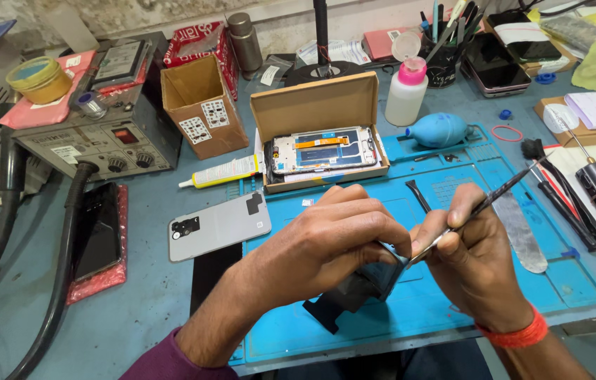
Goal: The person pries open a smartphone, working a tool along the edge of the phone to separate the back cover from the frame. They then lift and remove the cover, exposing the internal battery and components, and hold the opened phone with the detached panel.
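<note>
grey phone back cover (218,225) lying loose on the left, left hand (326,243) clamped round a dark phone part (365,281) over the blue mat (572,281), right hand (474,260) pinching tweezers (484,204) against it, metal spudger (521,232) just right

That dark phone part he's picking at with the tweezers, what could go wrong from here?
1. The tweezers in the right hand press their tips against the dark part; a slip could scratch it or jab a finger of the left hand.
2. The part is held above the blue mat by fingertips only, so it might drop.
3. The open box with a phone frame sits just beyond the hands and could be knocked.
</note>
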